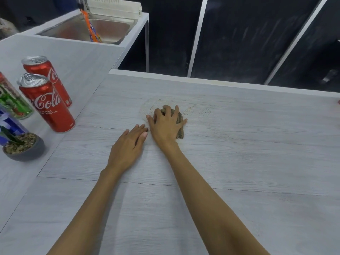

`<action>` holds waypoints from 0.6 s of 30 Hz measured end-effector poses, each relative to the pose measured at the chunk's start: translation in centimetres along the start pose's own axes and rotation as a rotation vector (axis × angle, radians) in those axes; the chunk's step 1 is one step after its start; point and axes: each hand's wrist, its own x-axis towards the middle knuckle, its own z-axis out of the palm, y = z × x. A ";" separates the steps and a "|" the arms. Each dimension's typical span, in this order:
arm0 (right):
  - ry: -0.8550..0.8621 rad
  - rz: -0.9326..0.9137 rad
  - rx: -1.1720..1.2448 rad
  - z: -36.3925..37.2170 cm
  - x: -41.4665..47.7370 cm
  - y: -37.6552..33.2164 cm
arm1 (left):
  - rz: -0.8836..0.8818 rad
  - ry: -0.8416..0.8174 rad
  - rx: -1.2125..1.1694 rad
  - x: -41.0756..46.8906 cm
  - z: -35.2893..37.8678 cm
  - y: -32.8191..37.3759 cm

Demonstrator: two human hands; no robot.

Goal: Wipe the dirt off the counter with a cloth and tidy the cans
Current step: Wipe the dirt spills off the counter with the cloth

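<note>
The right hand (pixel 166 124) lies spread, palm down, on a bunched brown cloth (pixel 180 120), pressing it against the pale wood-grain counter (pixel 239 162). Faint dotted smears of dirt (pixel 195 108) arc around and beyond the fingertips, to both sides of the cloth. The left hand (pixel 128 148) rests flat on the counter just beside the right wrist, fingers together, its fingertips near the right thumb. Well to the left of both hands stand two red cola cans (pixel 47 103), upright and close together, with a green can (pixel 12 100) and a blue can (pixel 9 126) further left. A small grey pot (pixel 25 148) of pebbles sits nearest the left forearm.
</note>
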 end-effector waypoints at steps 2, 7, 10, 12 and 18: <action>-0.014 -0.062 0.004 -0.5 -0.4 0.8 | -0.008 -0.005 -0.006 0.0 0.0 -0.1; -0.104 -0.178 -0.007 -2.5 -1.0 2.8 | -0.024 -0.008 -0.024 0.0 0.0 -0.1; -0.145 -0.103 -0.068 -3.7 -0.6 2.7 | -0.021 -0.008 -0.024 0.0 0.0 -0.1; -0.143 0.077 -0.009 -3.5 -0.7 1.9 | -0.016 -0.001 -0.021 0.0 0.0 -0.1; -0.055 0.190 0.035 -0.2 -0.8 0.2 | -0.010 -0.013 -0.014 0.0 0.0 -0.1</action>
